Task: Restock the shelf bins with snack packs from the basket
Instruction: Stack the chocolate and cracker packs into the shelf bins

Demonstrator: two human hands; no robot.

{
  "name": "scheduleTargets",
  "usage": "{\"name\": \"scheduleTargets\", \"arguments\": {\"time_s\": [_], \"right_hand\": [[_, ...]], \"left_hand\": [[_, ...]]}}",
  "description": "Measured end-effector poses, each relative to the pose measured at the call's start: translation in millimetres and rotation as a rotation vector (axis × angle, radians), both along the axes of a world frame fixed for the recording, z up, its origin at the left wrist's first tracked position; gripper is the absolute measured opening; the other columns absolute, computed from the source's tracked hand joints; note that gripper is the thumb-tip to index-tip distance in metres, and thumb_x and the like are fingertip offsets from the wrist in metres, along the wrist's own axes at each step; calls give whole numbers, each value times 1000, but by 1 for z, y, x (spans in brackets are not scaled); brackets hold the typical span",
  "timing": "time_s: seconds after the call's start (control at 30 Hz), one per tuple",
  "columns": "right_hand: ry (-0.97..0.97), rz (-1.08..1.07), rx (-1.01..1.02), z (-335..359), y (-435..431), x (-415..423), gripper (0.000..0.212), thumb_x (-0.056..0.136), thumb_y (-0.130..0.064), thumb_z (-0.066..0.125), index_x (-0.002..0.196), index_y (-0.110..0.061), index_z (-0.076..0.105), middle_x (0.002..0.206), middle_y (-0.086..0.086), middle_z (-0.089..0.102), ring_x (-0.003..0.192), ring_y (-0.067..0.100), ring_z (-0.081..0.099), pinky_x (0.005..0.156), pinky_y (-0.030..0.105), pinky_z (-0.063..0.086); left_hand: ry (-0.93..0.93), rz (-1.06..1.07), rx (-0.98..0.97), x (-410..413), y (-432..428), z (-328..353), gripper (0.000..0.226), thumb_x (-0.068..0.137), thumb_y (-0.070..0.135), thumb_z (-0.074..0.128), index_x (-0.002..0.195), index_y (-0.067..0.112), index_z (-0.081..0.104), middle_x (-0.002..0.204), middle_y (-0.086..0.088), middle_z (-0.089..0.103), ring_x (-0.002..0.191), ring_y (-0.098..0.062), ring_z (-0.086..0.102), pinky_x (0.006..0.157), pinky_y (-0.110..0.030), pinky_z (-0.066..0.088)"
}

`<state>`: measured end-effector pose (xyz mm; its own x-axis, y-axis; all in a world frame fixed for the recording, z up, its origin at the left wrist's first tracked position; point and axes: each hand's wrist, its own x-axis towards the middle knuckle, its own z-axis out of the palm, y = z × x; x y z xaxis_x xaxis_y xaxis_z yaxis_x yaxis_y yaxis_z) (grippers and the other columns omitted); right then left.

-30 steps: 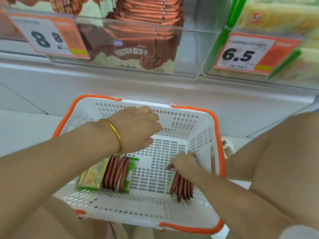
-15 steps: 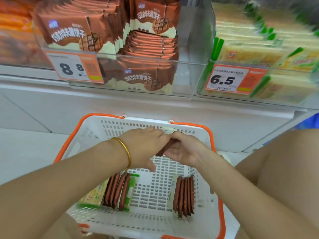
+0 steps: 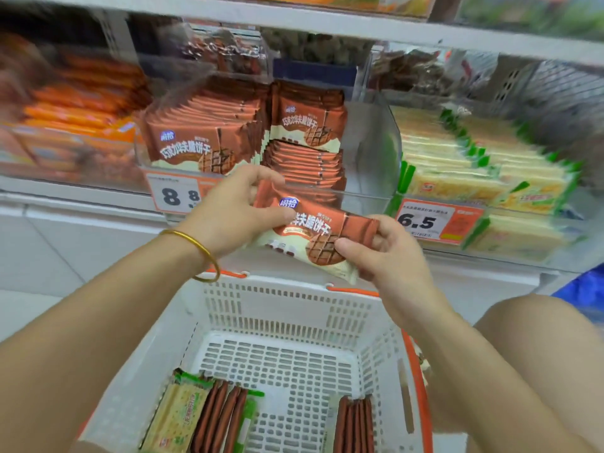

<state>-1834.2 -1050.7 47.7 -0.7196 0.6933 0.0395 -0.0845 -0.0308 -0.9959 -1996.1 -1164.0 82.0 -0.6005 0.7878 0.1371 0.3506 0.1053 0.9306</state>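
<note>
A brown chocolate wafer pack (image 3: 313, 230) is held flat between both hands, above the far rim of the white basket (image 3: 294, 308). My left hand (image 3: 235, 210) pinches its left end and my right hand (image 3: 389, 256) grips its right end. Just behind it stands the clear shelf bin (image 3: 369, 152) stocked with matching brown packs (image 3: 209, 138). In the basket lie several brown packs (image 3: 222, 416) on edge beside a yellow-green cracker pack (image 3: 176, 416), and another group of brown packs (image 3: 354, 423) stands at the right.
Orange packs (image 3: 75, 103) fill the bin at the left. Yellow-green cracker packs (image 3: 474, 171) fill the bin at the right. Price tags read 8.8 (image 3: 176, 194) and 6.5 (image 3: 434, 220). A higher shelf board (image 3: 294, 21) runs above the bins. My bare knee (image 3: 539, 354) is at the right.
My right hand took one brown pack from the basket's right group. Both hands then rose with it from the basket to the front of the brown bin. The view tilted up.
</note>
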Motion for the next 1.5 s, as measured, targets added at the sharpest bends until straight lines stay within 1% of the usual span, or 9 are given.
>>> {"name": "scheduleTargets", "arguments": {"time_s": [0.07, 0.13, 0.27, 0.37, 0.6, 0.93, 1.23, 1.4, 1.5], "right_hand": [[15, -57, 151, 31, 11, -13, 26, 76, 4, 71, 89, -16, 60, 80, -2, 72, 73, 9, 67, 60, 18, 50], [-8, -203, 351, 60, 28, -33, 29, 76, -1, 73, 86, -21, 56, 85, 0, 70, 76, 10, 67, 64, 20, 52], [-178, -419, 625, 80, 68, -89, 28, 81, -12, 72, 91, -21, 48, 96, -2, 62, 89, 15, 61, 80, 32, 52], [-273, -444, 627, 71, 91, -134, 28, 83, -14, 69, 103, -18, 50, 103, -1, 60, 94, 15, 58, 85, 32, 48], [-264, -441, 412, 53, 119, -184, 28, 87, -10, 66, 111, -11, 52, 116, 7, 63, 107, 24, 61, 97, 43, 48], [-474, -495, 504, 45, 133, -185, 46, 77, -22, 78, 113, -15, 52, 119, 9, 60, 111, 28, 59, 95, 45, 48], [-517, -491, 506, 59, 116, -178, 71, 76, -14, 79, 130, -6, 34, 137, 16, 40, 125, 34, 46, 99, 42, 42], [-275, -393, 691, 76, 66, -115, 38, 85, -5, 65, 111, -16, 41, 115, 7, 50, 95, 17, 57, 85, 31, 49], [-112, -208, 587, 59, 21, -48, 32, 84, 1, 63, 89, -26, 45, 85, -2, 54, 68, 16, 62, 62, 34, 56]], "left_hand": [[-19, 127, 174, -5, 5, 8, 40, 80, 8, 71, 111, 18, 48, 92, -3, 63, 72, -2, 63, 73, -19, 51], [142, 236, 264, -9, 9, 11, 50, 82, 8, 69, 122, 17, 42, 109, -4, 57, 87, -8, 62, 78, -21, 50], [876, 174, 7, -18, 18, -2, 40, 84, 20, 65, 120, 8, 53, 117, -8, 53, 108, -28, 52, 93, -41, 44], [1086, 57, -210, -17, 25, -16, 44, 82, 40, 41, 106, 10, 62, 107, -8, 63, 100, -31, 59, 86, -42, 50], [1110, 70, -279, -19, 30, -19, 41, 81, 42, 34, 97, 19, 64, 98, 3, 65, 95, -23, 61, 85, -31, 31], [1083, 42, -305, -19, 30, -17, 42, 81, 41, 34, 99, 19, 64, 99, 3, 64, 99, -23, 60, 84, -37, 47], [1100, 58, -277, -19, 29, -21, 44, 81, 40, 35, 103, 16, 64, 103, -1, 63, 100, -25, 59, 92, -33, 34], [1164, 96, -127, -10, 22, -19, 42, 82, 30, 42, 112, 10, 63, 115, -9, 61, 109, -28, 53, 96, -36, 33], [1218, 59, -53, 7, 11, -12, 35, 82, 24, 47, 111, 10, 62, 115, -7, 60, 105, -29, 52, 84, -37, 34]]}}
